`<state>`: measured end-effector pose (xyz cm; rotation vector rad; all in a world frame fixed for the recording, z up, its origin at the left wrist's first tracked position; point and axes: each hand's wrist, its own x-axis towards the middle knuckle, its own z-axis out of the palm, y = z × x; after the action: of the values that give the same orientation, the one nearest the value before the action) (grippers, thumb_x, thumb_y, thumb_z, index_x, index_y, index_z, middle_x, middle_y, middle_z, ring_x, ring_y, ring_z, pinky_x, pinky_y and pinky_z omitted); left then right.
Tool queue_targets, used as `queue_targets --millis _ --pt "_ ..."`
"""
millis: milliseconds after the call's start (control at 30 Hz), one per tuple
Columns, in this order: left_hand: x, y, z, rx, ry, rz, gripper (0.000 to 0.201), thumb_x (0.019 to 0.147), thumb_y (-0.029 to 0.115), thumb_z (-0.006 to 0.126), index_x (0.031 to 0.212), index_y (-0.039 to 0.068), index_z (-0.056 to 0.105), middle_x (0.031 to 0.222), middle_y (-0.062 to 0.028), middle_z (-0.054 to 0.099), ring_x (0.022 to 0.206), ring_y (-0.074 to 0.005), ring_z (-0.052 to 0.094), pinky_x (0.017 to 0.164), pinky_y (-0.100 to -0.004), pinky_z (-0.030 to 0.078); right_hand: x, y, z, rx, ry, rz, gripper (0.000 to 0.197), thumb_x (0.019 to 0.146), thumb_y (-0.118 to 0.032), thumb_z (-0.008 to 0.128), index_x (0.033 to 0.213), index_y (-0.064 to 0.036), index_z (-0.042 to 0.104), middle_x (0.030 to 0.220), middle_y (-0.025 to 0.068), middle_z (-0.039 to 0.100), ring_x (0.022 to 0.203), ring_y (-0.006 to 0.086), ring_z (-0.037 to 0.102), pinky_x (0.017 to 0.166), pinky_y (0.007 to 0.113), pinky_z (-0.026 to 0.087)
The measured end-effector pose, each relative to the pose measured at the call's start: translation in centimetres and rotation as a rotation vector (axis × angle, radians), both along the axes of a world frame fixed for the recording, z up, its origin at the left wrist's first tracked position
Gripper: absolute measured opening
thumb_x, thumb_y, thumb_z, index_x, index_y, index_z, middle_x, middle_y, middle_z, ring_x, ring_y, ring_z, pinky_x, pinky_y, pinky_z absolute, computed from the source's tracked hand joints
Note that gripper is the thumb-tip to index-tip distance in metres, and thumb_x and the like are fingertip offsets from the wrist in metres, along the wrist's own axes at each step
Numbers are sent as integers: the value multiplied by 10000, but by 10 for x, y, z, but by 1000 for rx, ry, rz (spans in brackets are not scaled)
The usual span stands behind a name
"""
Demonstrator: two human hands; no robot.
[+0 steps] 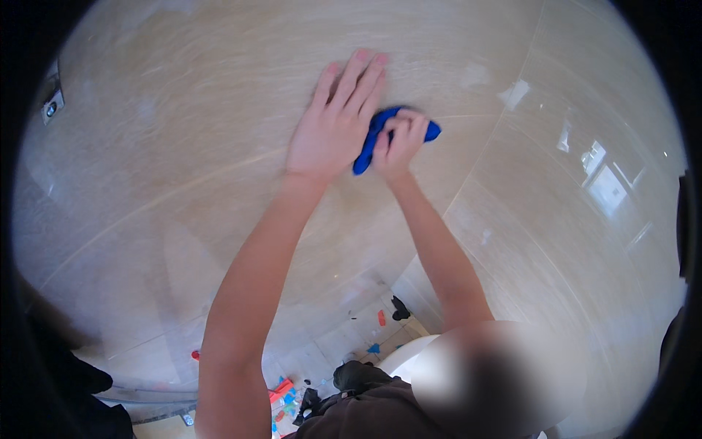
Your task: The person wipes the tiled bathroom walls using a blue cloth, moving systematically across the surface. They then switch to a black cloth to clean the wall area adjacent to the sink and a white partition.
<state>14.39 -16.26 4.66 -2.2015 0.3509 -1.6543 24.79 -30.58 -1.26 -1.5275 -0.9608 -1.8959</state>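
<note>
Flat against a beige, marble-look tiled wall [183,124] lies my left hand [335,124], its fingers stretched upward and holding nothing. Just to its right, my right hand [401,143] is closed around a bunched blue cloth [364,155] and presses it to the same wall. Parts of the cloth stick out above and on both sides of the right hand; the rest is hidden under the fingers. Both arms reach up from the lower edge.
A corner seam runs along the right, where a second tiled wall [541,219] carries bright reflections. A metal fitting [52,106] sits at the far left. Below, the floor holds a red piece [280,390], blue scraps [374,348] and a black item [400,308]. A white rounded object stands lower right.
</note>
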Motion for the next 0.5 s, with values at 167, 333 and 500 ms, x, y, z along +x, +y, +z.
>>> queue_targets --millis 167,333,500 --pt "-9 5 0 -2 27 11 541 896 251 500 1409 78 490 1595 -49 277 1484 -265 217 1177 -461 223 -2 -3 -1 -113 -28 6 146 769 -225 585 815 -94 540 908 121 521 819 325 485 705 434 353" --pt "-7 0 -8 -6 39 -18 592 862 256 554 1421 78 471 1592 -41 284 1479 -258 231 1176 -471 227 26 -24 87 253 20 -55 95 812 -146 556 844 -56 550 875 130 516 838 347 503 733 443 377" --pt "-13 0 -6 -7 18 10 590 859 241 547 1423 84 471 1590 -35 289 1475 -255 241 1176 -469 228 19 -17 97 480 122 -44 116 883 -130 539 863 -16 526 894 149 510 867 342 504 779 430 394"
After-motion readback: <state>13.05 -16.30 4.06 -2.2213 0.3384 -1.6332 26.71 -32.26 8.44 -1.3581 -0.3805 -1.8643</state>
